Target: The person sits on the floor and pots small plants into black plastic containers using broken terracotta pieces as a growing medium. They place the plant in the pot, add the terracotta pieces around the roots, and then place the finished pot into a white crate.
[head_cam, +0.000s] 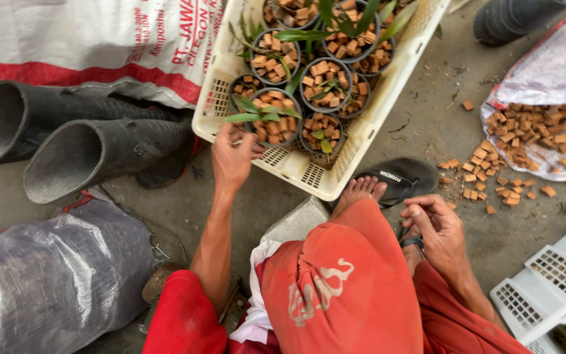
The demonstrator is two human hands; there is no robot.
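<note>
My left hand (232, 156) reaches into the cream plastic crate (296, 165) and grips the rim of a small black pot (271, 117) filled with orange-brown chips and a green seedling. Several more such pots (325, 84) stand packed in the crate. My right hand (437, 229) rests by my knee with curled fingers, holding nothing I can see. My bare foot (359, 190) sits on a black sandal (397, 178) beside the crate.
A pair of black rubber boots (93, 147) lies at left under a white and red sack (93, 46). A grey sack (54, 275) sits lower left. Orange-brown chips (525, 141) spill from a bag at right. Another white crate (551, 282) stands lower right.
</note>
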